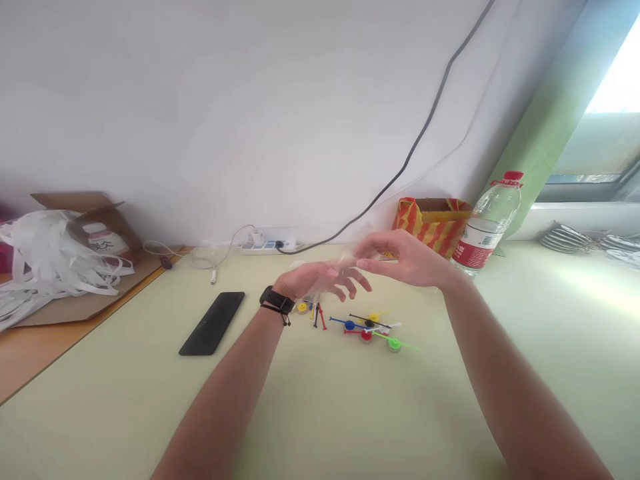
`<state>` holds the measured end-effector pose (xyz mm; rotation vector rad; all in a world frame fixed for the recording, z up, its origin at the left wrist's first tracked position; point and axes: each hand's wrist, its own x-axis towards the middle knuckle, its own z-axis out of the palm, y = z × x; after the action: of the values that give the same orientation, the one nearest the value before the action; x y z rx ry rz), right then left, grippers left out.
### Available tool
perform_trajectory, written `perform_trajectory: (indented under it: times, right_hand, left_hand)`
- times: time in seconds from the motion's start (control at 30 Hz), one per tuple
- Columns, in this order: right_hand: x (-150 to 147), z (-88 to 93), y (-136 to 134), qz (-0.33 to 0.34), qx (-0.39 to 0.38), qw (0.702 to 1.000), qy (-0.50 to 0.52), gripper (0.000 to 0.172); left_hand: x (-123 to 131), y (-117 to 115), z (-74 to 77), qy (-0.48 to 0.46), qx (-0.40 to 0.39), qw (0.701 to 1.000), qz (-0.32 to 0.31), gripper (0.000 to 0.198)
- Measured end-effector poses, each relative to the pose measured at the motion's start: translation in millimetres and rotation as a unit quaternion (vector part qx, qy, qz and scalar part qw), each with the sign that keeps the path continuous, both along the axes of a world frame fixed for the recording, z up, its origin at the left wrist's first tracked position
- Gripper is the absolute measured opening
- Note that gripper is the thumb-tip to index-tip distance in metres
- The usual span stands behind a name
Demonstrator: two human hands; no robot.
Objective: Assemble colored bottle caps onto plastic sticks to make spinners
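My left hand (320,280), with a black watch on the wrist, and my right hand (400,257) meet above the pale table (320,413). Between them they hold something thin and clear, perhaps a small plastic bag (334,267), blurred by motion. Just below the hands lie several small coloured spinning tops with thin sticks (370,328): blue, red, yellow, black and green. A few more small pieces (313,309) lie under my left hand.
A black phone (213,323) lies left of my forearm. A water bottle (487,227) and a red-and-yellow striped bag (433,223) stand at the back right. A power strip (267,245) with cables sits by the wall. Cardboard and white strips (55,260) fill the far left.
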<state>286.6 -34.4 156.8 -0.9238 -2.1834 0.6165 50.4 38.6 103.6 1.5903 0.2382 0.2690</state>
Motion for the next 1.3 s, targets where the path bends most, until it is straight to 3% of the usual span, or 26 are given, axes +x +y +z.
perform_trajectory:
  times: [0.2, 0.33, 0.57, 0.9, 1.1, 1.3]
  right_hand:
    - [4, 8.3, -4, 0.147, -0.145, 0.977, -0.05, 0.035]
    - [5, 9.2, -5, 0.201, -0.157, 0.961, -0.104, 0.033]
    - [2, 2.6, -7, 0.178, -0.093, 0.973, -0.117, 0.032]
    - [1, -19.3, -1, 0.147, -0.067, 0.982, -0.097, 0.062]
    - [-11, -23.9, 5, 0.201, -0.096, 0.966, -0.129, 0.053]
    - [-7, -14.6, -1, 0.183, -0.057, 0.96, -0.204, 0.036]
  left_hand:
    - [9, -4, 0.5, 0.055, 0.038, 0.997, -0.03, 0.058]
    - [13, -4, -0.1, 0.07, 0.032, 0.996, -0.04, 0.064]
    - [19, -4, -5.8, 0.068, 0.053, 0.994, -0.061, 0.063]
    - [29, -16, -1.1, 0.079, 0.079, 0.992, -0.058, 0.074]
    - [32, -18, 0.0, 0.088, 0.098, 0.99, -0.048, 0.072]
    - [33, -18, 2.0, 0.093, 0.153, 0.983, -0.045, 0.061]
